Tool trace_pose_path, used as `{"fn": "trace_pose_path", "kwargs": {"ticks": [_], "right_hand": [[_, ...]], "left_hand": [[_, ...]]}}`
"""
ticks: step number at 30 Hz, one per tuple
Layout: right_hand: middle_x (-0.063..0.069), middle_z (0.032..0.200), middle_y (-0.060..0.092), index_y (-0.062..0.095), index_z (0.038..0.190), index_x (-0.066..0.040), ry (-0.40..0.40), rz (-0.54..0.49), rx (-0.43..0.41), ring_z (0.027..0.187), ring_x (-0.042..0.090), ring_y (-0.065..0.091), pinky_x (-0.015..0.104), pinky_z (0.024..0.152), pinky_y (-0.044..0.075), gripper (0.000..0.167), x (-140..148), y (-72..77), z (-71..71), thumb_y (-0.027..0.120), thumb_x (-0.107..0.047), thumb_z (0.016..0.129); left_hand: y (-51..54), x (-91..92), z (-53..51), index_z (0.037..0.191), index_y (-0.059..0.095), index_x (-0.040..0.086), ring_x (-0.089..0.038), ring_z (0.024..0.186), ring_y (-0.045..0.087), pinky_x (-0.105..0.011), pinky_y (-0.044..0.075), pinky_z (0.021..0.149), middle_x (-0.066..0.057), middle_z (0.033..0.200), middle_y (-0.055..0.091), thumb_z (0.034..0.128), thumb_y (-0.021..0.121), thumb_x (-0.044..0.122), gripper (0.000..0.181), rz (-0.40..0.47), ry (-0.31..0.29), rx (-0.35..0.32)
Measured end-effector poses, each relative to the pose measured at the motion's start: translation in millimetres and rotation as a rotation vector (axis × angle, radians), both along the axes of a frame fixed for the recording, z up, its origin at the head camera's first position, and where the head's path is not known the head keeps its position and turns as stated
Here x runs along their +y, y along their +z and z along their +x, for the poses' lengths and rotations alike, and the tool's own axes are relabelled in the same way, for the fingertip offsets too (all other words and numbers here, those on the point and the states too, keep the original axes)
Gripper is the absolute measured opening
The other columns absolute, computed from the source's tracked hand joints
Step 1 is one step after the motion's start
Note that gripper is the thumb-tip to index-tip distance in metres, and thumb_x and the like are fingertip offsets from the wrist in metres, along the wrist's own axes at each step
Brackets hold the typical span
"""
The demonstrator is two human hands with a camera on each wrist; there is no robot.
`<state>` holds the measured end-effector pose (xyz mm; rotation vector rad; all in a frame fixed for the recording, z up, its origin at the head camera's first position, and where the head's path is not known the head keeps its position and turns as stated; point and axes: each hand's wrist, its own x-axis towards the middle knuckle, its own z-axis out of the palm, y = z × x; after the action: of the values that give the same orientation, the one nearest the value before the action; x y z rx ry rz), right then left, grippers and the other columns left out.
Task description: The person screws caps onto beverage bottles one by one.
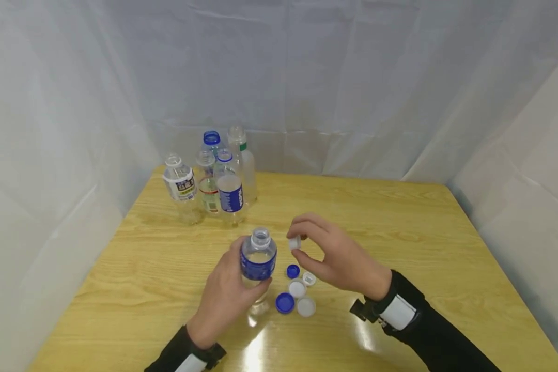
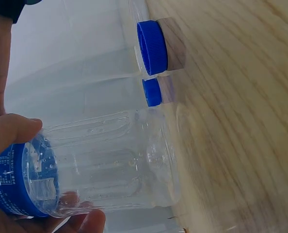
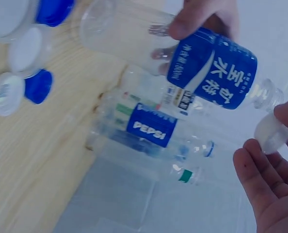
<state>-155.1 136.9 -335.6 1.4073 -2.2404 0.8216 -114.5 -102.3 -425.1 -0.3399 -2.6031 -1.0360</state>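
My left hand [image 1: 230, 289] grips a clear plastic bottle [image 1: 259, 250] with a blue label, its thumb and fingers wrapped round the label. The bottle stands upright and its mouth is uncovered. Between thumb and fingertips, my right hand [image 1: 337, 253] pinches a white bottle cap [image 1: 295, 242]. In the head view the cap is just right of the bottle's neck. The right wrist view shows the white cap [image 3: 271, 133] close to the bottle mouth [image 3: 267, 95]; whether they touch I cannot tell.
On the table right of the held bottle lie several loose caps, including a blue cap [image 1: 285, 303] and a white cap [image 1: 306, 306]. Several uncapped bottles stand at the back left, among them a bottle with a blue label [image 1: 231, 199]. White sheeting [image 1: 307, 88] surrounds the table.
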Motion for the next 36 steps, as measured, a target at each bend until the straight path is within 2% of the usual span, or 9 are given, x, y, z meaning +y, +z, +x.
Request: {"fn": "trace_pose_path", "kwargs": {"ticks": [8, 17, 23, 30, 36], "right_hand": [[0.006, 0.115, 0.059, 0.055, 0.111, -0.004, 0.005, -0.111, 0.038, 0.098, 0.013, 0.057, 0.02, 0.089, 0.051, 0.026, -14, 12.4, 0.5, 0.07, -0.01, 0.091], [0.006, 0.11, 0.062, 0.058, 0.103, -0.006, 0.035, -0.206, 0.048, 0.097, 0.015, 0.056, 0.024, 0.085, 0.05, 0.023, -25, 14.4, 1.4, 0.076, -0.011, 0.088], [0.008, 0.111, 0.062, 0.058, 0.101, -0.006, 0.045, -0.187, 0.019, 0.098, 0.015, 0.059, 0.023, 0.085, 0.053, 0.021, -26, 11.9, 1.2, 0.075, -0.01, 0.089], [0.005, 0.116, 0.064, 0.064, 0.12, -0.005, 0.05, -0.144, -0.004, 0.103, 0.013, 0.06, 0.022, 0.09, 0.053, 0.032, -22, 12.1, 1.9, 0.075, -0.011, 0.09], [0.005, 0.12, 0.064, 0.067, 0.122, -0.005, 0.025, -0.084, -0.041, 0.11, 0.016, 0.062, 0.021, 0.095, 0.053, 0.032, -17, 14.8, 4.6, 0.074, -0.009, 0.091]], "left_hand": [[2.7, 1.8, 2.4, 0.149, 0.039, 0.012, -0.03, 0.108, 0.064, -0.051, 0.057, 0.084, -0.014, 0.124, 0.063, 0.0661, 0.093, 0.031, 0.1, -0.032, 0.013, 0.028], [6.4, 1.5, 4.1, 0.148, 0.041, 0.015, -0.028, 0.106, 0.064, -0.048, 0.058, 0.081, -0.013, 0.123, 0.065, 0.0672, 0.093, 0.029, 0.097, -0.071, 0.006, 0.057], [5.7, 1.5, 4.4, 0.147, 0.041, 0.013, -0.027, 0.105, 0.064, -0.045, 0.057, 0.081, -0.013, 0.122, 0.065, 0.0646, 0.094, 0.03, 0.1, -0.097, -0.003, 0.09], [9.5, -0.6, 4.4, 0.145, 0.045, 0.015, -0.023, 0.1, 0.062, -0.04, 0.055, 0.081, -0.009, 0.117, 0.068, 0.0612, 0.095, 0.028, 0.098, -0.111, -0.025, 0.174], [9.4, -2.9, 3.7, 0.145, 0.047, 0.017, -0.022, 0.1, 0.062, -0.039, 0.056, 0.079, -0.008, 0.117, 0.069, 0.0601, 0.096, 0.028, 0.099, -0.118, -0.043, 0.196]]}}
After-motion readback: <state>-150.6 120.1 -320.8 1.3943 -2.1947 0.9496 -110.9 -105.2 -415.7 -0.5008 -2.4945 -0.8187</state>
